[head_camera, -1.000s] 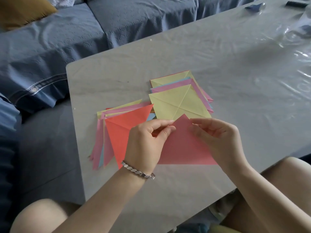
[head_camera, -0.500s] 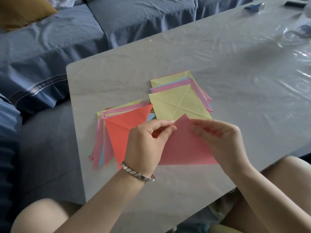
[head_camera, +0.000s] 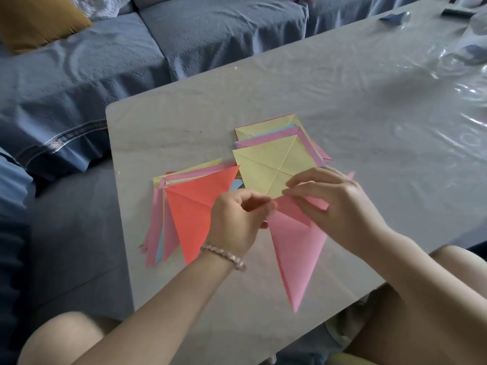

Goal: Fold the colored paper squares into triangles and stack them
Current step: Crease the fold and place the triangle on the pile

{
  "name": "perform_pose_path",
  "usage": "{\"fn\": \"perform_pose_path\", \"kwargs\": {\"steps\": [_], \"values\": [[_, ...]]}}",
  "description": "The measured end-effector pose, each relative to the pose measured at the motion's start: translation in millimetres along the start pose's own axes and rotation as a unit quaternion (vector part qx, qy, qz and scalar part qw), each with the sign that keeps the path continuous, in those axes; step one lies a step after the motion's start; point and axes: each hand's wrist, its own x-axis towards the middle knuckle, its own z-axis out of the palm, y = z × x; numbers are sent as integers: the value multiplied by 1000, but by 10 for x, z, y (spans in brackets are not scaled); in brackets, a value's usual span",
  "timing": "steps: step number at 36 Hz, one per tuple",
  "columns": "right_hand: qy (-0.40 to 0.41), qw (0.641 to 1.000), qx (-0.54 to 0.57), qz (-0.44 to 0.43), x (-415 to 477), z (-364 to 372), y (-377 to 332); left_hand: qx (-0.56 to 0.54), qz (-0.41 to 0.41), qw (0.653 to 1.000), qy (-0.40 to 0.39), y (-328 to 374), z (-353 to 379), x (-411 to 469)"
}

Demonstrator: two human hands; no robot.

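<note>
I hold a pink paper triangle between both hands, just above the table, its long point aimed at the near edge. My left hand pinches its upper left corner. My right hand pinches its top edge further right. To the left lies a stack of folded triangles with an orange triangle on top. Behind my hands sits a pile of unfolded squares, with a creased yellow square uppermost.
The grey table is covered with clear plastic film that wrinkles at the far right. A blue sofa with a mustard cushion runs along the far and left sides. My knees frame the near edge.
The pink triangle has turned: its long edge lay along the near side before, and now one long point aims at the near edge. Both hands have shifted to its upper edge.
</note>
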Motion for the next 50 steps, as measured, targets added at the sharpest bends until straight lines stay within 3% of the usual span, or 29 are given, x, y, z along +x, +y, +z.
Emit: {"fn": "perform_pose_path", "kwargs": {"steps": [4, 8, 15, 24, 33, 42, 46, 50], "values": [[-79, 997, 9, -15, -122, 238, -10, -15, -81, 992, 98, -293, 17, 215], [-211, 977, -30, -19, -321, 544, 50, 134, -55, 981, 127, -483, -33, 317], [-298, 940, -152, 62, -456, 650, 151, 238, -11, 963, 124, -580, -83, 306], [-230, 943, -194, 139, -86, 718, 501, 233, -26, 965, 119, -614, -101, 322], [-162, 951, -207, 162, 327, 826, 748, 218, -40, 967, 127, -619, -101, 341], [-200, 947, -156, 196, 219, 768, 832, 221, -42, 964, 142, -652, -72, 323], [-197, 955, -133, 177, -50, 729, 715, 225, -39, 962, 147, -667, -68, 315], [-245, 948, -131, 158, -239, 646, 545, 224, -38, 963, 145, -677, -74, 323]]}}
